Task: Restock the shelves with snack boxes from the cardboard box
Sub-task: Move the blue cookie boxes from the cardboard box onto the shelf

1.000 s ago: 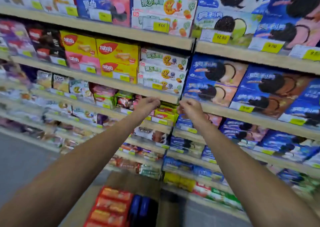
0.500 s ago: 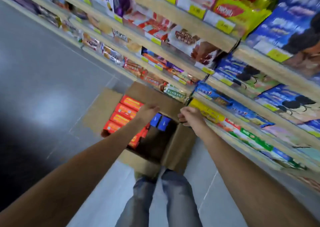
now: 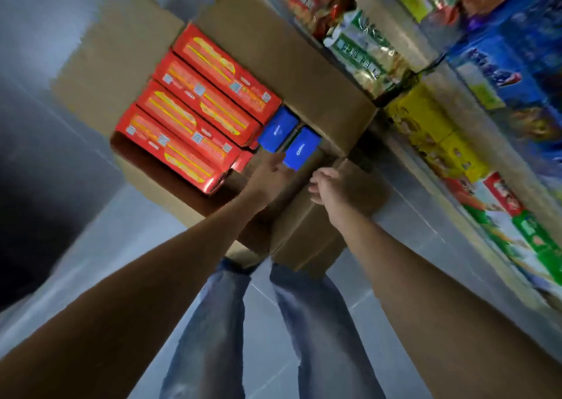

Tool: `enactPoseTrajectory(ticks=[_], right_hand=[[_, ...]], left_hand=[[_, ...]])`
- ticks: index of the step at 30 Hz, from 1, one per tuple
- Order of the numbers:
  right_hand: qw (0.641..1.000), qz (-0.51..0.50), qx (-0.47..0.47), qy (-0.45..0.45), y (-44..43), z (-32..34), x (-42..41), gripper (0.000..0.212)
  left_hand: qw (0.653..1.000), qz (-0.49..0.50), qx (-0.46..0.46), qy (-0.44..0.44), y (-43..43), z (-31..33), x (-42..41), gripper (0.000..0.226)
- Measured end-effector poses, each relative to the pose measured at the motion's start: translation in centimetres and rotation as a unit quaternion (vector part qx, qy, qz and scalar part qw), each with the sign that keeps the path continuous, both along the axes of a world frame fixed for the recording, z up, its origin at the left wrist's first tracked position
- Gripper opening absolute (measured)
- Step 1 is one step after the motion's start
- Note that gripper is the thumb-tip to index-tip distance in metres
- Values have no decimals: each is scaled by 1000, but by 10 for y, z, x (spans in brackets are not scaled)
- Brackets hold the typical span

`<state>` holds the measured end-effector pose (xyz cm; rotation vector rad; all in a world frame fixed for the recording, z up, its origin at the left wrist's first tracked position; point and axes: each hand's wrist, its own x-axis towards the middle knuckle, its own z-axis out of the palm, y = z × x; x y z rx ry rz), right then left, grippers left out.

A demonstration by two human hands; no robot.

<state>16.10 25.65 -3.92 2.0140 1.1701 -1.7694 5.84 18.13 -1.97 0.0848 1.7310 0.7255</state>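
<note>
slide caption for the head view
Left hand reaches toward blue boxes beside red boxes in cardboard box; right hand alongside.

This is a shop, because long shelves [image 3: 395, 18] are packed full of bright snack packets [image 3: 365, 52] and yellow boxes [image 3: 425, 121] in rows, and an open cardboard box [image 3: 273, 48] full of red boxes [image 3: 194, 118] and blue boxes [image 3: 278, 129] sits on the grey tiled floor [image 3: 91, 246] beside them.

Bare-armed person in faded blue jeans [image 3: 213, 322], seen from above.
The left forearm [image 3: 137, 292] and right forearm [image 3: 425, 277] are uncovered right to the picture's lower corners, and the left hand [image 3: 269, 170] and right hand [image 3: 325, 185] are bare too (fine detail on the fingers is lost to blur). The jeans are light-blue denim, washed paler in streaks down each thigh, with soft creases along the cloth.
</note>
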Motion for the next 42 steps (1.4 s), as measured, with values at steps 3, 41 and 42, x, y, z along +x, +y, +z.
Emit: enactPoseTrajectory(ticks=[3,41,42], right_hand=[[1000,-3,3,4,13,-46,-4,21],[966,185,106,145,48,270,-38,54],[963,187,118,153,49,293,-42,51]], left_hand=[[991,-101,-23,83,18,-44,8,63],[919,-355,169,41,44,242,-97,69],[918,-347,188,29,46,264,-103,57]])
